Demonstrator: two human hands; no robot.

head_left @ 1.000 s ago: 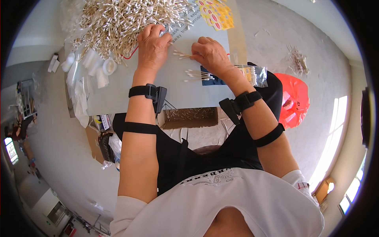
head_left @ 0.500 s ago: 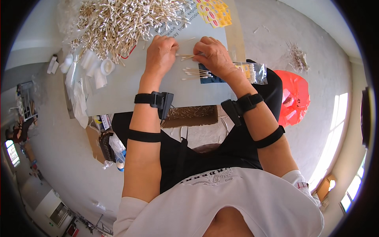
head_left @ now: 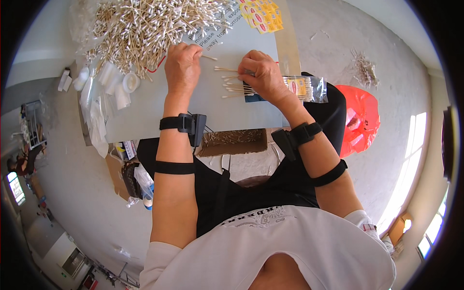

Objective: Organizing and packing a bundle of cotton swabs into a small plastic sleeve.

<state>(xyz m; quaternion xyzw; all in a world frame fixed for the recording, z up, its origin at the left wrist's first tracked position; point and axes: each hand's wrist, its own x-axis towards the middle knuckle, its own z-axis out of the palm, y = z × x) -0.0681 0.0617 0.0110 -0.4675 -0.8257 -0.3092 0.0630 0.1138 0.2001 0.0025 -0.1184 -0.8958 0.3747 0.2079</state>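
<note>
My left hand [head_left: 182, 66] is closed in a pinch over the table, just right of a large heap of cotton swabs [head_left: 140, 36]. One cotton swab [head_left: 209, 57] sticks out to the right from its fingertips. My right hand [head_left: 261, 75] is closed on a few cotton swabs [head_left: 227, 69], whose white tips point left. Below that hand, more swabs [head_left: 237, 89] lie side by side on a dark blue piece [head_left: 253, 98], partly covered by the hand. Beside my right wrist rests a clear bag of swabs with a yellow label [head_left: 297, 87].
Yellow labels [head_left: 262, 17] are spread at the table's far right. White plastic rolls [head_left: 130, 82] and clear film [head_left: 92, 116] lie at the left edge. Under the near edge stands a cardboard box [head_left: 234, 142] holding swabs. A red bag [head_left: 357, 118] is on the floor at right.
My left hand has moved left, away from my right hand, toward the heap. A swab now shows at its fingertips. My right hand has shifted only slightly.
</note>
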